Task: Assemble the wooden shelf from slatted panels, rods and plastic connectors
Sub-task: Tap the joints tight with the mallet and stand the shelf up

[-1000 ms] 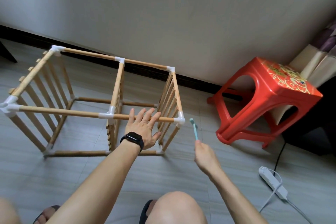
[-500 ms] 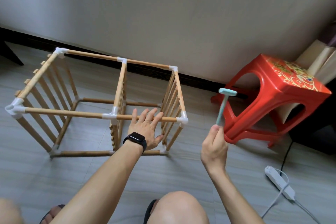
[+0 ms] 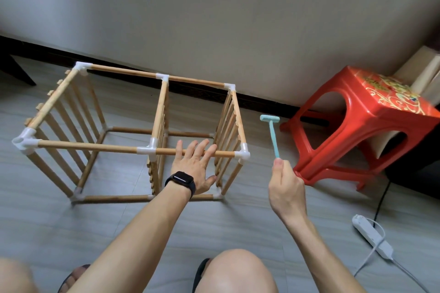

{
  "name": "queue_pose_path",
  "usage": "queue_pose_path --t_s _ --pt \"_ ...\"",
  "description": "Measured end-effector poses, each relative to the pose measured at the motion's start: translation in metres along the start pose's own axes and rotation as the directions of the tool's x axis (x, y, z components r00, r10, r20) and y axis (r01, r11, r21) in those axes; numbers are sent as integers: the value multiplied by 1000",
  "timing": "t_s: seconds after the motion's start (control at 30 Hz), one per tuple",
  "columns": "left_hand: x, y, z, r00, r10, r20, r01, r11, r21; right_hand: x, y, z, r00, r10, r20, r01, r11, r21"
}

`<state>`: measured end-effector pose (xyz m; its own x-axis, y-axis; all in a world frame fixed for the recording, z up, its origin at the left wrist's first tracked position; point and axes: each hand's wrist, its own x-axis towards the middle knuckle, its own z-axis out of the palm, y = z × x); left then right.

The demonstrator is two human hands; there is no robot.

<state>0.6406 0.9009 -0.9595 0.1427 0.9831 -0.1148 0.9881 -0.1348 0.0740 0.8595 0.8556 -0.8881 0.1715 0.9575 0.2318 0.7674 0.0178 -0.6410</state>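
The wooden shelf frame stands on the tiled floor close to the wall, its slatted panels upright. The left hand, with a black smartwatch on its wrist, lies flat with straight, spread fingers on the near top rod, beside the white corner connector. The right hand pinches the handle end of a small teal hammer, held head-up just right of that corner. A red plastic stool stands farther right, and a white power strip lies nearby.
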Motion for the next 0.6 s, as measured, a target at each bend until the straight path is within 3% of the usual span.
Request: queue_pose_path --t_s 0.07,0.13,0.2,0.23,0.3,0.33,0.43,0.47,0.6 --pt "0 0 1 1000 2 -2 -2 1000 -3 -11 2 1 988 -116 -107 121 992 41" --pt "-1 1 0 1000 -6 -6 6 1000 2 -18 2 7 991 -51 120 72 983 -171" --pt "-2 1 0 1000 -9 -1 9 1000 2 -20 8 13 934 141 328 0 919 -394" --pt "-1 1 0 1000 -8 3 8 1000 -2 -21 7 13 937 133 324 -4 929 -370" --pt "-1 2 0 1000 -6 2 6 1000 -1 -26 3 11 993 -6 121 16 997 -78" --pt "-1 1 -1 1000 -10 -3 10 1000 1 -26 3 13 995 -33 92 38 998 -50" --pt "-2 2 0 1000 -10 -6 10 1000 1 -28 11 21 907 147 395 -12 945 -326" --pt "-2 2 0 1000 -10 0 10 1000 2 -27 15 22 893 170 417 -17 938 -347" --pt "-1 1 0 1000 -17 -10 17 1000 9 -17 4 10 986 96 137 -96 995 -12"
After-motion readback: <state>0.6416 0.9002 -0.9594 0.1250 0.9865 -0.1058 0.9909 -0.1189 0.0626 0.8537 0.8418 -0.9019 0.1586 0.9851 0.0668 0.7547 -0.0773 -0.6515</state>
